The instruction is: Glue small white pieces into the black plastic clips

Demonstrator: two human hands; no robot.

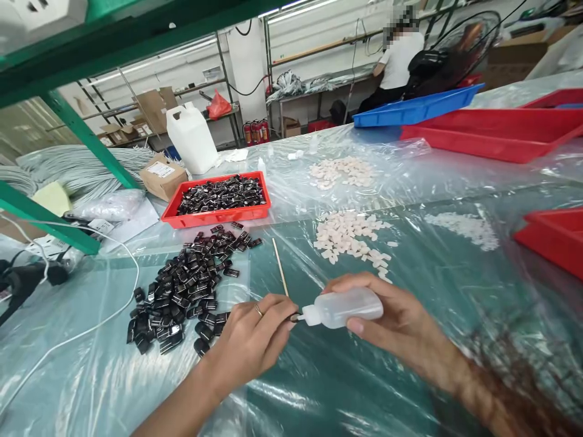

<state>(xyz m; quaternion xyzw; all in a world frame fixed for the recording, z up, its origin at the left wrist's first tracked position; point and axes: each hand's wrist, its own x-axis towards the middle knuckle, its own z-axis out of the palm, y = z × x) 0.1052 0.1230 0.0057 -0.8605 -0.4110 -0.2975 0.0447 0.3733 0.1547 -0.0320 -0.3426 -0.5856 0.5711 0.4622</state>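
My left hand, with a ring on one finger, pinches a small black piece, mostly hidden by the fingertips. My right hand is wrapped round a translucent squeeze bottle, held sideways with its nozzle pointing left at the black piece. Nozzle and piece meet or nearly meet. A thin wooden stick lies just beyond my left hand. Left of it spreads a pile of glossy black parts. Small pale pieces lie heaped beyond my right hand.
A red tray of black parts stands behind the pile. A white jug, carton and green frame are at left. Red trays, a blue tray and translucent bits lie right. A person sits in back.
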